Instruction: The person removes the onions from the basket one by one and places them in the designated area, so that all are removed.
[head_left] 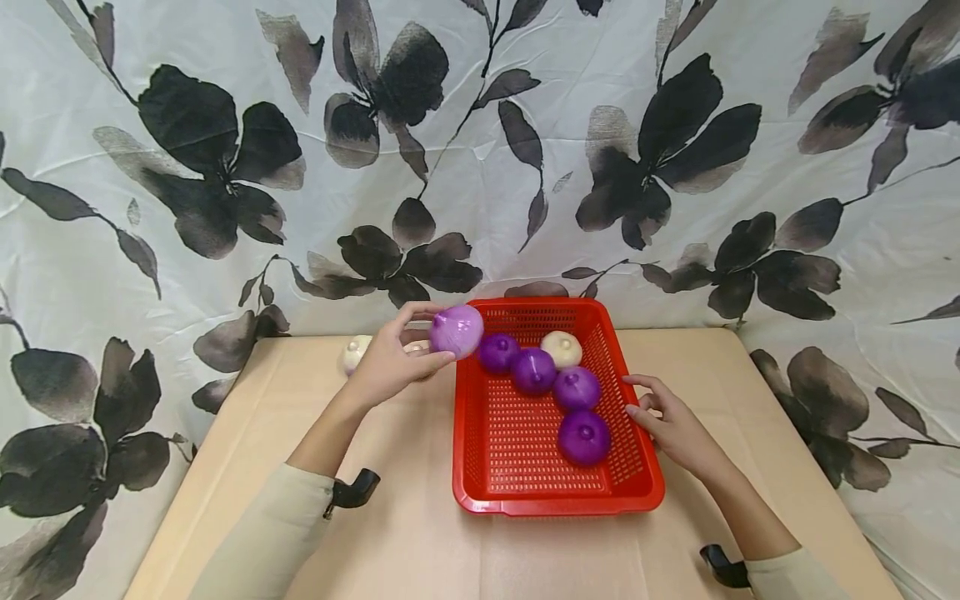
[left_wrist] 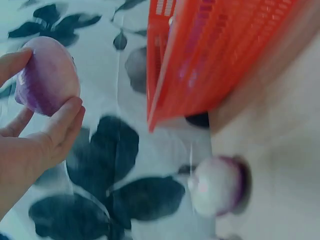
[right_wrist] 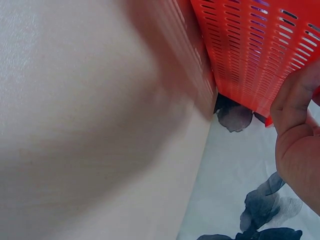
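In the head view my left hand (head_left: 393,354) holds a purple onion (head_left: 457,331) between thumb and fingers, raised beside the far left corner of a red plastic basket (head_left: 558,507). The left wrist view shows this onion (left_wrist: 50,77) with a paler side. Inside the basket lie several purple onions (head_left: 585,437) and one whitish onion (head_left: 561,349). My right hand (head_left: 671,425) grips the basket's right rim, its fingers curled over the edge; the right wrist view shows only part of that hand (right_wrist: 300,132).
A whitish onion (head_left: 354,353) rests on the table left of the basket, partly behind my left hand. Another pale one (head_left: 415,347) shows between my fingers. The pale table (head_left: 420,533) ends at a flower-patterned cloth (head_left: 525,225) behind.
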